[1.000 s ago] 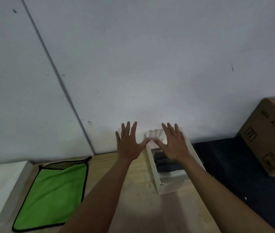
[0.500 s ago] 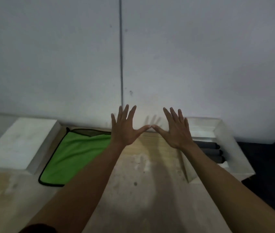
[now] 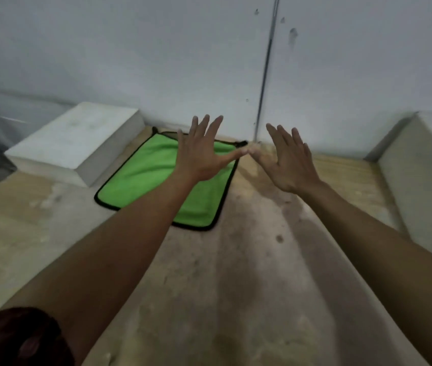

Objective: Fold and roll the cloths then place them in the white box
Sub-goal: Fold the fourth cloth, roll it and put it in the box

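1. The view has swung left since a second ago. The green cloth (image 3: 162, 178), then at the far left edge, now lies near the middle, flat on the table (image 3: 249, 273).
2. The white box (image 3: 420, 180) has slid to the right edge. Only its outer wall shows now; the dark rolled cloths seen inside it half a second ago are out of sight.
3. The left hand (image 3: 201, 157) is wide open, fingers spread, holding nothing. It now hangs over the cloth's right half, where before it was over bare wood.
4. The right hand (image 3: 286, 162) is likewise spread and empty, over the table just right of the cloth. The two thumb tips meet or nearly meet, as they did earlier.
5. A white block (image 3: 77, 143) sits just left of the cloth, against the wall (image 3: 156, 62).
6. My reading: attention has shifted from the box to the next cloth. It is still unfolded, so folding, rolling and boxing all remain for it.
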